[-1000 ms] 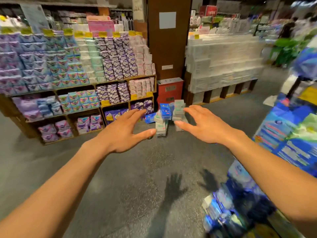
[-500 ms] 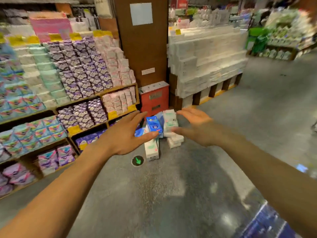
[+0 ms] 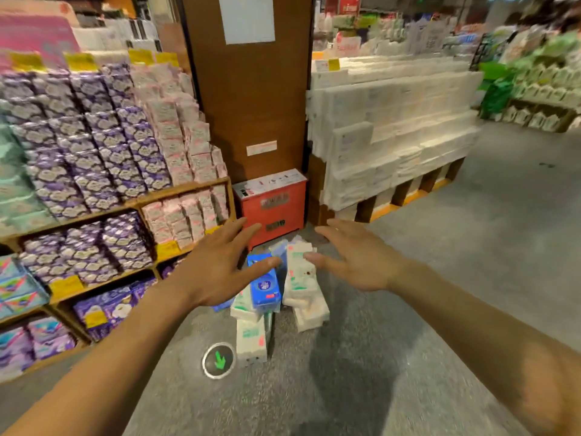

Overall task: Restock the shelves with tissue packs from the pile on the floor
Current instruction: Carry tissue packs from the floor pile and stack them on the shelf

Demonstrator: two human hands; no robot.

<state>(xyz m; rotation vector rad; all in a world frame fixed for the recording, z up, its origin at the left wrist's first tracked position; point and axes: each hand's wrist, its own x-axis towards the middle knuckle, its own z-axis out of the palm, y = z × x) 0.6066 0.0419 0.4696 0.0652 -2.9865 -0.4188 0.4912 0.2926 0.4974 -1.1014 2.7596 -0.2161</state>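
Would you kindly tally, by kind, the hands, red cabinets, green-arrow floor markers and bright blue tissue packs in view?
Hands: 2, the left hand and the right hand
Red cabinet: 1
Green-arrow floor marker: 1
Bright blue tissue packs: 2, one upright and one peeking out below the left hand
Total: 6

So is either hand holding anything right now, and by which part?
Nothing is held: left hand and right hand are both open, fingers spread, by the pile of tissue packs.

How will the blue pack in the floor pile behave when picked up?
The blue pack looks film-wrapped, so probably light, squashy and slippery. It leans among loosely stacked white packs, so lifting it may topple them.
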